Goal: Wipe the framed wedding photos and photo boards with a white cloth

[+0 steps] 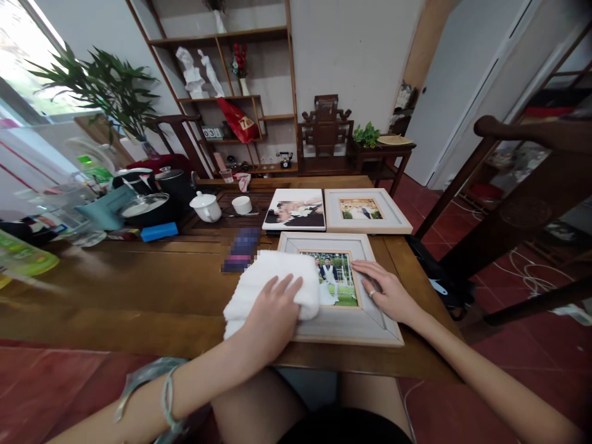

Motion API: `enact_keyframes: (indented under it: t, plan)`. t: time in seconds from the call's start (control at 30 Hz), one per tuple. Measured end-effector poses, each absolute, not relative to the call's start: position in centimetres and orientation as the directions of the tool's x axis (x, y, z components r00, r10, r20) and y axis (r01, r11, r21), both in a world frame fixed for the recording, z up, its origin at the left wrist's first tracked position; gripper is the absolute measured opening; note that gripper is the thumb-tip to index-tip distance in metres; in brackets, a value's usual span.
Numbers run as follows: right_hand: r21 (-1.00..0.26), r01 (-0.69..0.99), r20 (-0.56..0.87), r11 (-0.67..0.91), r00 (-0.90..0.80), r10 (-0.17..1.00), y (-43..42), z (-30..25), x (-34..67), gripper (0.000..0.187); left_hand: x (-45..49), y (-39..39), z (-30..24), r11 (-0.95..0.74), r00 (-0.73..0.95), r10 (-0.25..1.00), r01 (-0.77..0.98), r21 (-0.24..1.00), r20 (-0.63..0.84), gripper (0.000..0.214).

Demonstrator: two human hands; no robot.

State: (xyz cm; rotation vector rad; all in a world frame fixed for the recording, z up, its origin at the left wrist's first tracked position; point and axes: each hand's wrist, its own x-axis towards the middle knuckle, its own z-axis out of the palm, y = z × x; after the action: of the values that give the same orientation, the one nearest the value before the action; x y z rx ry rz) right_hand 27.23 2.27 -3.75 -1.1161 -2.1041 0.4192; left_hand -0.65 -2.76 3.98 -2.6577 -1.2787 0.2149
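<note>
A picture frame (333,324) with a pale grey mat and light wood edges lies face up in front of me on the table. Its photo of two people outdoors (343,280) is partly covered by a folded white towel (259,283). My left hand (275,311) grips the towel, pressing it over the frame's left side. On the right side of the same frame rests my right hand (386,290), fingers stretched flat towards the photo's edge and thumb apart. The frame's lower left part is hidden under the towel and hand.
Behind the frame lie a white-edged photo panel (295,209) and another framed photo (393,213). Left of them are a white lidded teapot (206,207), a small white cup (242,205), a blurred dark phone-like object (240,249) and a blue block (160,232). A wooden chair (499,203) stands right.
</note>
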Motion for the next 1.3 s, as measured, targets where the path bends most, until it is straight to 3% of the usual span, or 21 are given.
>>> enact_keyframes:
  t: [0.17,0.43,0.57,0.77,1.03,1.3]
  plan:
    - [-0.575,0.590,0.429,0.567,-0.372,0.823,2.2,-3.6,27.2,0.042,-0.3,2.6,3.6,-0.496,0.525,0.842,0.844,-0.204,0.125,0.025]
    - [-0.581,0.586,0.420,0.565,-0.379,0.824,2.2,-3.5,27.1,0.042,4.9,7.2,2.7,-0.685,0.680,0.711,0.727,-0.036,0.179,0.032]
    - [-0.583,0.604,0.409,0.543,-0.360,0.839,2.2,-3.4,27.1,0.039,8.6,8.4,1.6,-0.754,0.762,0.624,0.646,-0.120,0.176,0.030]
    - [-0.596,0.599,0.397,0.535,-0.359,0.845,2.2,-3.5,27.1,0.041,10.2,8.9,1.1,-0.738,0.775,0.617,0.630,-0.241,0.137,0.030]
    - [-0.599,0.553,0.414,0.579,-0.405,0.816,2.3,-3.7,27.4,0.061,6.3,7.7,2.5,-0.647,0.682,0.731,0.703,-0.296,0.022,0.028]
    - [-0.601,0.558,0.412,0.572,-0.398,0.820,2.2,-3.8,27.4,0.061,-1.5,6.0,3.5,-0.468,0.505,0.861,0.828,-0.308,0.051,0.031]
